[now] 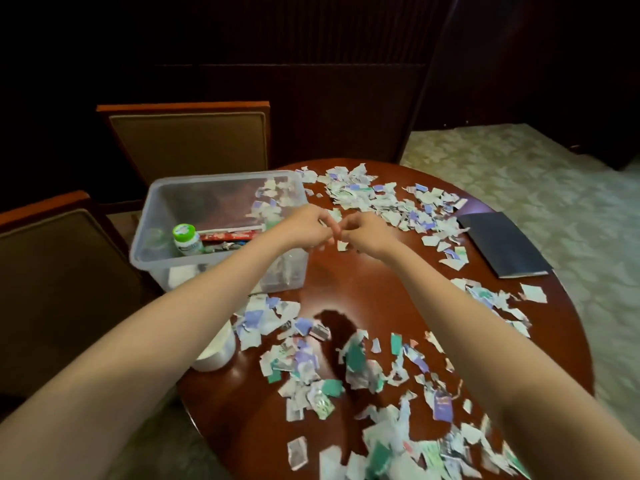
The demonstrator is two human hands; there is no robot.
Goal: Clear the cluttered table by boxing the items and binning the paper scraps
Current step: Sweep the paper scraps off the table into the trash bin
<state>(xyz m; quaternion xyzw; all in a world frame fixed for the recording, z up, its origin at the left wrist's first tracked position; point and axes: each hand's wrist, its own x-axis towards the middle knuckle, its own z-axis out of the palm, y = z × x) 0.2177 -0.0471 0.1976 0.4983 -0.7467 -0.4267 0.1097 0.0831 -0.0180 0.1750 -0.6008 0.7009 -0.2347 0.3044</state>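
Head camera: a person's left hand [308, 227] and right hand [365, 233] meet above the round wooden table [346, 292], toward its far side and just right of a clear plastic box [207, 266]. Both hands have their fingers curled inward, with the fingertips of one nearly touching those of the other. Blur hides whether either hand pinches anything, so that cannot be told. One pale scrap [342, 245] shows directly below the point where the hands meet.

The box stands at the table's far left edge. Inside it, a white bottle [187, 240] with a green cap lies beside a red packet [227, 235].

Paper scraps [381, 202] in white, purple and green cover much of the table. There is a thick band along the far edge, a looser run by the right edge, and a broad spread over the near half down to the near edge. More scraps show at the box's far right corner, though whether they lie inside it or behind its clear wall cannot be told.

A dark folder [502, 244] lies flat and closed at the right edge, with scraps against its left side. A white container [216, 353] stands at the left edge, partly hidden by the left forearm.

Two padded chairs [187, 147] with wooden frames stand beyond the table's left side, and patterned carpet [519, 174] shows to the right
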